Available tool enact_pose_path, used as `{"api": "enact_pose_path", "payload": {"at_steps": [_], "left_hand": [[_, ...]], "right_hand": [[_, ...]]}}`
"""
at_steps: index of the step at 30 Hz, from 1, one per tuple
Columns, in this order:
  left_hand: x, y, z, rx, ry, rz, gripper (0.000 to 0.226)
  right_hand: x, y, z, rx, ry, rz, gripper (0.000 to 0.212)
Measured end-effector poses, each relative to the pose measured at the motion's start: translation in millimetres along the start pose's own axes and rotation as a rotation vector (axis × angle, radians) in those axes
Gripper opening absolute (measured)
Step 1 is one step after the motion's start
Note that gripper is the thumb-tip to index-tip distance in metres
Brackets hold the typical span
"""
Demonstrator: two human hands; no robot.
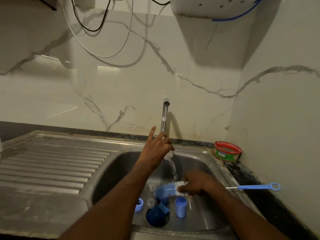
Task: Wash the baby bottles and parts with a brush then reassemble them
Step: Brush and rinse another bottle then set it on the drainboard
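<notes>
My right hand grips a bottle brush just behind its white and blue bristles, low in the sink. Its blue handle sticks out to the right over the counter edge. My left hand reaches up to the lower end of the tap, fingers curled at it and one finger pointing up. Water runs down from under that hand onto the bristles. On the sink floor lie a blue collar ring, a blue cap, a clear nipple and a dark blue round part over the drain.
The steel sink has a ribbed draining board on its left. A red and green tub stands in the back right corner on the dark counter. Cables hang on the marble wall above.
</notes>
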State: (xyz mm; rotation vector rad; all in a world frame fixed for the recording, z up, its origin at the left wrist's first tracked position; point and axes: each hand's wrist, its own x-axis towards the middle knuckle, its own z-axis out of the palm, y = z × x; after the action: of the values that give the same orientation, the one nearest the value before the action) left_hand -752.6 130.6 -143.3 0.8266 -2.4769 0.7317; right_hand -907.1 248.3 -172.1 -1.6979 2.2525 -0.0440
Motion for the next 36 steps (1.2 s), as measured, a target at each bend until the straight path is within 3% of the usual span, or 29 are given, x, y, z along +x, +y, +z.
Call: {"api": "enact_pose_path", "payload": {"at_steps": [8,11,15,19,23,27,30,34,36], "left_hand": [[6,6,7,0.003,0.03,0.022,0.06],[-5,4,24,-0.268,-0.031,-0.234,0.06],[-26,0,44,-0.682,-0.152,-0.562,0.048],[-19,-1,39,-0.863,-0.013,-0.667,0.054],[-21,6,42,-0.813,-0.14,-0.701,0.049],[-16,4,40,-0.896,-0.015,-0.725,0.055],[-19,6,39,-0.85,-0.091,-0.718,0.049],[-18,3,37,-0.912,0.013,-0.737,0.053],[-20,4,36,-0.86,-0.061,-0.71,0.049]], "right_hand": [[-1,-2,0,-0.011,-0.006,0.01,0.029],[-1,1,0,-0.016,0.013,-0.003,0.022],[2,2,0,-0.036,-0.005,0.006,0.031],[0,1,1,-0.035,0.04,-0.004,0.026],[-2,1,0,-0.051,0.04,-0.008,0.024],[0,2,1,-0.02,0.048,-0.005,0.028],[0,2,0,-0.026,0.044,0.0,0.029],[0,1,-2,-0.017,0.03,0.001,0.03],[0,1,-2,-0.044,0.025,-0.007,0.03]]}}
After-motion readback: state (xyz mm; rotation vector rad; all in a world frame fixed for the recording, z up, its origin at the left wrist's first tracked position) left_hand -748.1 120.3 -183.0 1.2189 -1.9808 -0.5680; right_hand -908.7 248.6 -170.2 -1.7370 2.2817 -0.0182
